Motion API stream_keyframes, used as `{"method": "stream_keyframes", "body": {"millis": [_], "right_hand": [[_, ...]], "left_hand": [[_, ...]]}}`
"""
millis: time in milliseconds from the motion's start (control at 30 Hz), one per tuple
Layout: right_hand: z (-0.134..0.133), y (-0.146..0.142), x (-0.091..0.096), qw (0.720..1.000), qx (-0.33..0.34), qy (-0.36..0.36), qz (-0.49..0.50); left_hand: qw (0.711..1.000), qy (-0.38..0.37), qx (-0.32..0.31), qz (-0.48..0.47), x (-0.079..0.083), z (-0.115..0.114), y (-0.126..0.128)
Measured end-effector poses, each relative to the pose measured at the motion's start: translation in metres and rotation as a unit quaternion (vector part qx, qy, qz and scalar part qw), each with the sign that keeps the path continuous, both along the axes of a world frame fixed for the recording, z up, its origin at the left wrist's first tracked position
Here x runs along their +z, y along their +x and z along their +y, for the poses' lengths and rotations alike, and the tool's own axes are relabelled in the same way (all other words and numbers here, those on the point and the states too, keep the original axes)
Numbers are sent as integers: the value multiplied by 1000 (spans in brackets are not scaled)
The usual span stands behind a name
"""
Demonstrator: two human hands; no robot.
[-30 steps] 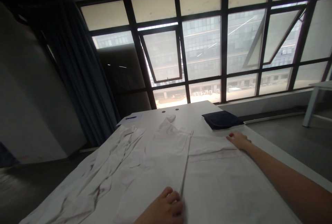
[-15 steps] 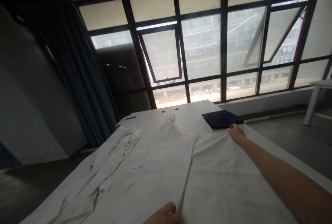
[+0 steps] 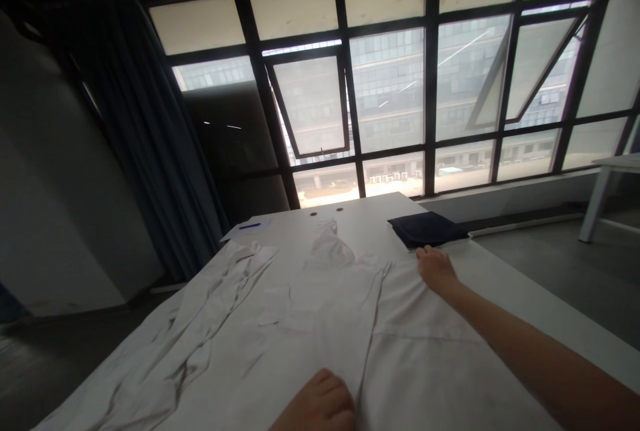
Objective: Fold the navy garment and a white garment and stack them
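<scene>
White shirt (image 3: 320,328), spread lengthwise on a white table, body toward the viewer, with a bunched collar (image 3: 327,249) at the far end. White on white in dim light, so "shirt" is my best reading. A long crumpled sleeve (image 3: 200,331) runs down the left side. A straight folded edge (image 3: 373,334) crosses the cloth from near the collar to the left hand.

Right hand (image 3: 436,269): open, fingers flat on the cloth at its far right, arm reaching across. Left hand (image 3: 320,404): at the lower frame edge, on the folded edge; only the fingers show, curled over, so I cannot tell whether they pinch cloth.

Handling: open palms pressing lightly should lay the fabric flatter than fingertips, which could ruck it.

Containers: none in view.

Beyond the shirt: a folded navy cloth (image 3: 427,229) lies near the far edge of the table, and a sheet of paper (image 3: 247,229) with a blue pen (image 3: 249,225) lies far left. Two small dark discs (image 3: 326,211) sit beyond the collar.
</scene>
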State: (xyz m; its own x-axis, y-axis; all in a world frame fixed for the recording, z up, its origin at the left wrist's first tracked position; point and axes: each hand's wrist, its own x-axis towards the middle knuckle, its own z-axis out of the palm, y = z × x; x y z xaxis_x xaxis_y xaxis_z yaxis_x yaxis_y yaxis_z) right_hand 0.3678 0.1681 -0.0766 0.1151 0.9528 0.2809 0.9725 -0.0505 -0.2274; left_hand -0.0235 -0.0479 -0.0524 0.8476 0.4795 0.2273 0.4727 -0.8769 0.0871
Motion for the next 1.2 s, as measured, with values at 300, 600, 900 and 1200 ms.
{"method": "stream_keyframes", "body": {"millis": [300,600,900,1200], "right_hand": [[-20,-48,-36,993,80,-88,12],[7,-76,-7,997,5,-52,58],[33,-122,11,985,-40,-18,168],[22,-84,33,975,23,96,200]], "left_hand": [[971,-3,238,36,-6,26,-61],[955,-2,291,54,-25,19,-95],[951,-17,306,50,-29,20,-96],[953,-3,298,48,-33,21,-101]]}}
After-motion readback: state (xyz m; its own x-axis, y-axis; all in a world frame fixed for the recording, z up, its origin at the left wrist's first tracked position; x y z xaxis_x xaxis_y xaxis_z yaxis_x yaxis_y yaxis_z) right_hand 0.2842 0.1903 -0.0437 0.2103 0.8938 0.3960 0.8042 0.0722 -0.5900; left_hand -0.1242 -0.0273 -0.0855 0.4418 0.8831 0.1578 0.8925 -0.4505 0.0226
